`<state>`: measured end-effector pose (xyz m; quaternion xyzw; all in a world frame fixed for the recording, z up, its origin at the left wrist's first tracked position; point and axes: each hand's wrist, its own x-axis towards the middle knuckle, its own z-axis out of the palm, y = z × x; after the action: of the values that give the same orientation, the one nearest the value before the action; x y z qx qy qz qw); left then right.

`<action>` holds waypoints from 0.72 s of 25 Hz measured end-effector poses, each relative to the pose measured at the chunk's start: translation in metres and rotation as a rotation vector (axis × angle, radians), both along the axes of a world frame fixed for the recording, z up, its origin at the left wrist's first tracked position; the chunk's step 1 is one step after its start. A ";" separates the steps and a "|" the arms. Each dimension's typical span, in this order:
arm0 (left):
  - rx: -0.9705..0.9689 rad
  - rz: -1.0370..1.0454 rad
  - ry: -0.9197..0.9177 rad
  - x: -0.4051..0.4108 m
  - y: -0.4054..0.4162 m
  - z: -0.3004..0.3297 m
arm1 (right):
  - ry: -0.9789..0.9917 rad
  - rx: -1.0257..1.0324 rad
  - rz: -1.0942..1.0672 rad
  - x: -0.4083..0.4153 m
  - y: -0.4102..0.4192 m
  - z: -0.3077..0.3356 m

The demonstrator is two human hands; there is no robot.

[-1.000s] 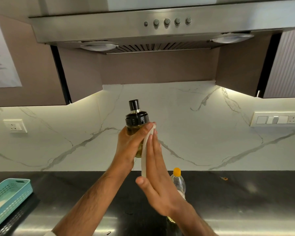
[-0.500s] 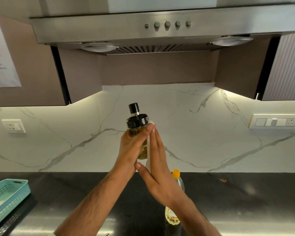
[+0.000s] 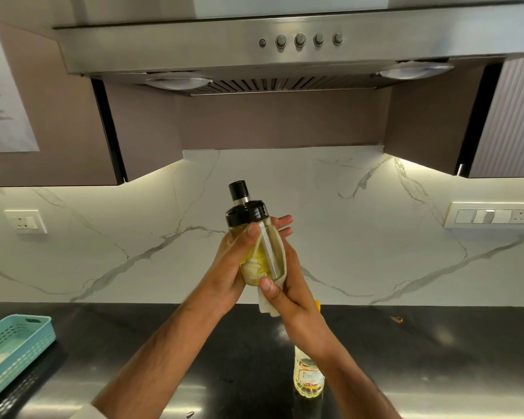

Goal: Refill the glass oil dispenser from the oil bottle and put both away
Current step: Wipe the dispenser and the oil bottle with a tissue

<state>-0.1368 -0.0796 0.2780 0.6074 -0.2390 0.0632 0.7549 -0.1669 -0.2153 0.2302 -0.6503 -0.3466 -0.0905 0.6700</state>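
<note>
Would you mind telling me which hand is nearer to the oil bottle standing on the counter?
Right. The right hand is raised directly above the oil bottle, its forearm crossing the bottle's top; the left hand is further left, gripping the glass dispenser.

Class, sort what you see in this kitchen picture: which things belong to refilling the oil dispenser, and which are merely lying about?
Belonging to the job:
glass oil dispenser with black cap, gripped by left hand
white cloth, held against it by right hand
plastic oil bottle standing on the counter

Lying about:
teal plastic basket
steel cooker hood
</note>
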 end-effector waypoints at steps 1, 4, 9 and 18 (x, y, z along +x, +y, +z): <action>-0.016 0.006 -0.002 0.000 0.000 0.000 | 0.011 0.020 -0.013 0.000 0.002 -0.001; -0.051 0.068 0.006 0.000 -0.001 0.001 | -0.035 0.055 -0.170 -0.001 0.014 -0.009; -0.114 0.097 0.073 -0.001 -0.004 -0.005 | -0.310 -0.178 -0.407 -0.011 0.034 -0.016; -0.024 0.184 0.034 -0.005 -0.004 -0.002 | -0.406 -0.423 -0.390 0.018 0.017 0.028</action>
<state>-0.1418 -0.0836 0.2761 0.6185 -0.1687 0.1248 0.7572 -0.1489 -0.1981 0.2586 -0.7974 -0.3530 -0.2704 0.4080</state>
